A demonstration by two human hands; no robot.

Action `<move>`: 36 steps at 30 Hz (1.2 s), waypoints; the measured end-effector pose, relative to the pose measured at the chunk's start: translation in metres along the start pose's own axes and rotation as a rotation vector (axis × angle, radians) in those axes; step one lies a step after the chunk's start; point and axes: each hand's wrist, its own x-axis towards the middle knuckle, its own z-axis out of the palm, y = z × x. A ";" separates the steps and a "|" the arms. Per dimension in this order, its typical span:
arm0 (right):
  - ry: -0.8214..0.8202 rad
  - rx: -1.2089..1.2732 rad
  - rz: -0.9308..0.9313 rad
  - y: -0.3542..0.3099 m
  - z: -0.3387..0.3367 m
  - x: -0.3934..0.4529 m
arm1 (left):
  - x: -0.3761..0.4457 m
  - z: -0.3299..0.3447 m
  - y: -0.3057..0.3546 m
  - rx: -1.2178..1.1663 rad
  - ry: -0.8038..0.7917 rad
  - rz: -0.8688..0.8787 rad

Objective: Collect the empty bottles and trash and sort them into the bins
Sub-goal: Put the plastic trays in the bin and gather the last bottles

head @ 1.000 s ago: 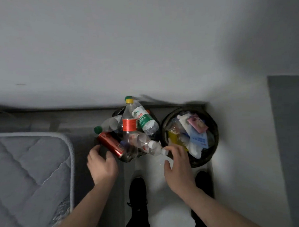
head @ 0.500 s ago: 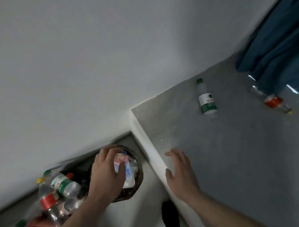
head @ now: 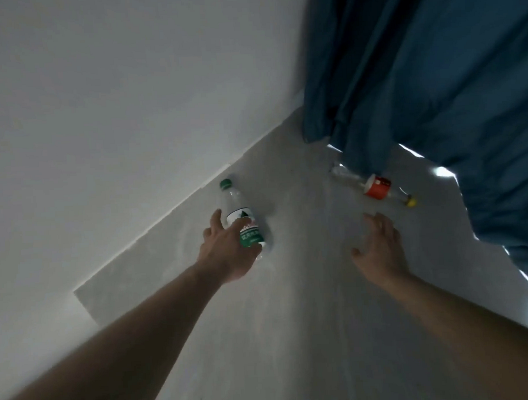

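A clear bottle with a green cap and green-white label (head: 245, 228) lies on the grey surface (head: 291, 304) close to the white wall. My left hand (head: 228, 252) is on it: the thumb lies across the label and a straight forefinger runs along its left side; the bottle's lower end is partly hidden by the hand. A second clear bottle with a red label and yellow cap (head: 377, 187) lies further right, at the curtain's hem. My right hand (head: 380, 249) hovers with spread fingers just short of that bottle and holds nothing.
A dark blue curtain (head: 433, 86) hangs over the right side, with bright light under its hem. The white wall (head: 117, 115) borders the grey surface on the left. The bins are out of view.
The view swung right, away from the two bins. My left hand left the trash bin and reached the green-label bottle. My right hand moved toward the red-label bottle.
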 end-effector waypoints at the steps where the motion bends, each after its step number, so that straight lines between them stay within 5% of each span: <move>1: 0.007 0.023 0.055 0.008 -0.007 0.021 | 0.013 0.005 0.008 0.012 -0.034 -0.024; 10: -0.136 -0.107 0.145 0.047 -0.013 0.142 | 0.059 0.046 0.014 0.179 -0.052 -0.057; 14: -0.051 -0.043 0.166 0.048 -0.011 0.151 | 0.060 0.050 0.012 0.206 -0.044 -0.076; 21: 0.061 0.053 0.031 0.039 0.037 0.081 | 0.054 0.050 0.013 0.239 -0.028 -0.084; 36: -0.103 -0.027 -0.074 0.037 0.057 -0.071 | -0.075 0.079 -0.040 0.235 -0.014 -0.026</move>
